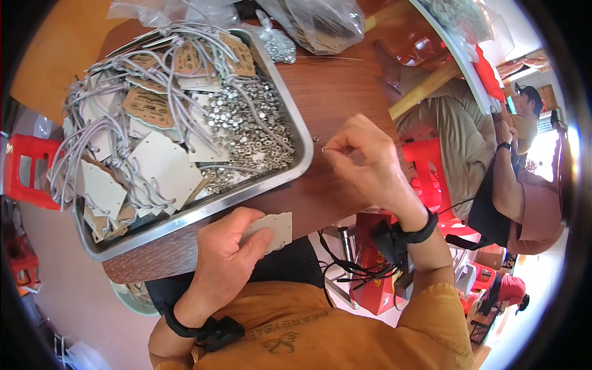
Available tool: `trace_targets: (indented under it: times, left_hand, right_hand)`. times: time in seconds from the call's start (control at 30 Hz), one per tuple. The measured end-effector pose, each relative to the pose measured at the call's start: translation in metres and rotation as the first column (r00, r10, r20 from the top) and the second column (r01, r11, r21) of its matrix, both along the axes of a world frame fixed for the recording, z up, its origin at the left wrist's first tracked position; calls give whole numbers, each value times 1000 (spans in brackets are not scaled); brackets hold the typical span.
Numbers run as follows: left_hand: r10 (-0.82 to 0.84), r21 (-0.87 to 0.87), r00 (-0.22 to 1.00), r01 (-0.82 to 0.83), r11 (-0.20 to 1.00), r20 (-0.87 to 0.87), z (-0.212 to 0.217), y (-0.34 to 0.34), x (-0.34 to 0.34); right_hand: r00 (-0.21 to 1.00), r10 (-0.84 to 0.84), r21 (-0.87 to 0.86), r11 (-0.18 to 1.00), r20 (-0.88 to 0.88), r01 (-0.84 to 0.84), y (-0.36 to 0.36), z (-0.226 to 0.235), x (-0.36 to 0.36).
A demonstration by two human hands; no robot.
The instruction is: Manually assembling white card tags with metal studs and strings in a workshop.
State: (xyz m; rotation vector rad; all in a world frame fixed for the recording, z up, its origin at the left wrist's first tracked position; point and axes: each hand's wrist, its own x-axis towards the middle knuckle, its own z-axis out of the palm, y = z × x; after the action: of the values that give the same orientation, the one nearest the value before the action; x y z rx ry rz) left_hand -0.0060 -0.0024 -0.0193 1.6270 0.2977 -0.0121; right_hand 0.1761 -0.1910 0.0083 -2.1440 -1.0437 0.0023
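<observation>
My left hand [225, 259] is closed round a pale scalloped card tag [280, 228] with small holes along its edge, held just off the table's near edge. Over the table to the right, my right hand [370, 163] has its thumb and forefinger pinched together. A tiny shiny metal piece [324, 148] shows at those fingertips. Left of it stands a shallow metal tray [306, 139]. Inside lie many small silvery metal fasteners [246, 114] and a heap of similar card tags [163, 169], some brown and printed, with knotted grey cords [179, 108].
The brown wooden table [333, 80] carries a small bag of metal pieces [279, 44] and a larger clear plastic bag [327, 28] at the back. A red stool [31, 176] stands at the left. Seated at the right is another person [530, 203]. Dark cables [364, 271] hang below my right wrist.
</observation>
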Motion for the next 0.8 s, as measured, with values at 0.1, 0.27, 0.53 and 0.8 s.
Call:
trace_targets:
  times: [0.1, 0.27, 0.53, 0.8]
  left_hand:
    - [-63, 27, 996, 61, 998, 66, 0, -6, 9]
    - [-50, 2, 998, 50, 999, -27, 5, -9, 12]
    - [-63, -25, 993, 61, 998, -96, 8, -7, 13]
    - [-33, 0, 996, 33, 999, -78, 7, -8, 12]
  right_hand:
    - [973, 77, -130, 990, 219, -49, -18, -22, 13]
    - [960, 85, -158, 986, 268, -44, -22, -33, 19]
    - [981, 58, -112, 993, 183, -38, -29, -35, 18]
    - [982, 35, -29, 999, 188, -30, -23, -39, 13]
